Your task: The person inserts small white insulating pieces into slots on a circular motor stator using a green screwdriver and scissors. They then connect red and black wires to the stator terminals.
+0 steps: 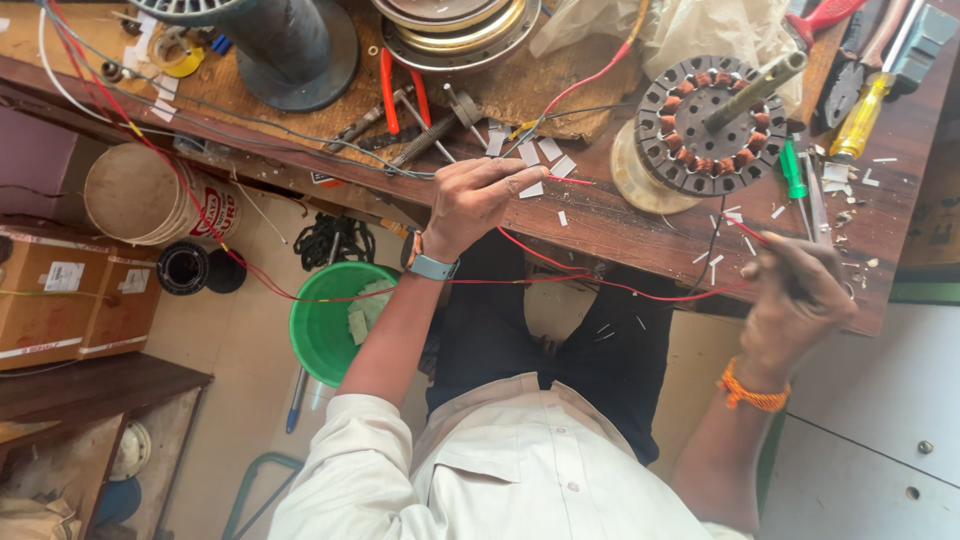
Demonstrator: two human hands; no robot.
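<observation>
My left hand (472, 198), with a blue-strapped watch on the wrist, rests on the front edge of the wooden bench (600, 225). Its fingers are closed on a thin red wire (600, 284) among small white paper slips (548, 152). The wire sags across my lap to my right hand (800, 290), which has an orange thread on the wrist and is closed around the wire's other end near the bench's right edge. A round motor stator (710, 125) with copper windings and a metal shaft sits on the bench between and beyond both hands.
A green screwdriver (792, 170), a yellow-handled screwdriver (860, 120) and red-handled pliers (400, 95) lie on the bench. On the floor at the left stand a green bucket (335, 320), a white bucket (150, 195) and cardboard boxes (60, 300).
</observation>
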